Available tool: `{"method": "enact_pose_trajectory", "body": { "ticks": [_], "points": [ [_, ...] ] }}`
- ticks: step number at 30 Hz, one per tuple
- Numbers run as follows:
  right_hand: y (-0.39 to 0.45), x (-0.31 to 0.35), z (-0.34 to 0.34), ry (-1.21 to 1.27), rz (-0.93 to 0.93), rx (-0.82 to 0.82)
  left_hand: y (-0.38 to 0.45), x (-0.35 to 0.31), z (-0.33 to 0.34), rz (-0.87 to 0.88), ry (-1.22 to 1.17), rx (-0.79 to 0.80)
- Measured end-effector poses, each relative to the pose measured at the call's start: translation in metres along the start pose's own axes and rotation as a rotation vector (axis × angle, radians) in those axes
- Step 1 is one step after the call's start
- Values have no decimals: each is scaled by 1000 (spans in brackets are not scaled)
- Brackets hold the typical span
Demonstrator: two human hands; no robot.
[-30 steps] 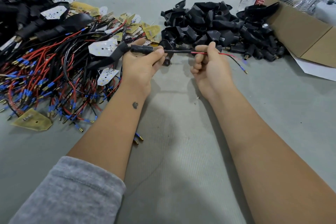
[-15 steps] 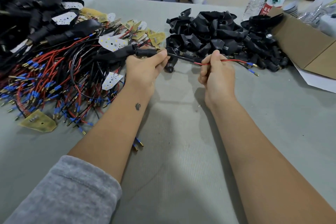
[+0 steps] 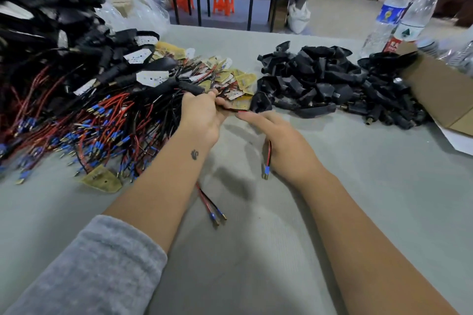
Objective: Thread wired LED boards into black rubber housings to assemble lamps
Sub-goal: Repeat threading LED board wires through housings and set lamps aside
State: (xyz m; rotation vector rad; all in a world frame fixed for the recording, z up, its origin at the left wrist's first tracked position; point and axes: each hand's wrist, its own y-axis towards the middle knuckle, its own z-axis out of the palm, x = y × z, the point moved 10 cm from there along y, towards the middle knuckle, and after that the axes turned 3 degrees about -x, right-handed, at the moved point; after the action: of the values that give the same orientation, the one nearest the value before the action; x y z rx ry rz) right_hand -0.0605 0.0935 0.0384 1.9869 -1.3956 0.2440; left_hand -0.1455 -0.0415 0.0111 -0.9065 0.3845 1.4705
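Over the grey surface (image 3: 358, 186), left hand (image 3: 202, 117) is pinching a black rubber housing (image 3: 190, 87) at the edge of the wired LED boards pile (image 3: 102, 115). Right hand (image 3: 284, 143) has its fingers out fairly straight, with a red-and-black wire pair (image 3: 268, 158) tucked under the palm, though can't really tell how it's gripped. Heap of empty housings (image 3: 332, 84) sits just beyond, right of centre.
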Motion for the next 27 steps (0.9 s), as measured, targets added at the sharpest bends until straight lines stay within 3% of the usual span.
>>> {"method": "enact_pose_trajectory", "body": {
  "ticks": [3, 7, 11, 13, 15, 17, 20, 22, 27],
  "points": [
    [2, 5, 3, 142, 4, -15, -2, -10, 0, 4, 87, 61],
    [2, -8, -7, 766, 272, -179, -10, -32, 0, 12, 287, 162],
    [12, -13, -27, 899, 380, -288, -32, -39, 10, -105, 711, 477],
    [22, -11, -17, 1081, 469, -243, -47, -36, 10, -130, 914, 652],
    [32, -2, 2, 1207, 547, -143, -60, -30, 5, -163, 1003, 782],
    [39, 7, 7, 1266, 546, -150, -68, -25, -2, -219, 993, 851],
    [39, 8, 9, 1263, 570, -228, -67, -24, -13, -210, 1002, 848],
    [37, 7, 13, 1217, 581, -195, -62, -25, -20, -163, 1043, 798],
    [28, 3, 13, 1027, 634, -169, -50, -25, -30, 46, 1402, 677]
  ]
}}
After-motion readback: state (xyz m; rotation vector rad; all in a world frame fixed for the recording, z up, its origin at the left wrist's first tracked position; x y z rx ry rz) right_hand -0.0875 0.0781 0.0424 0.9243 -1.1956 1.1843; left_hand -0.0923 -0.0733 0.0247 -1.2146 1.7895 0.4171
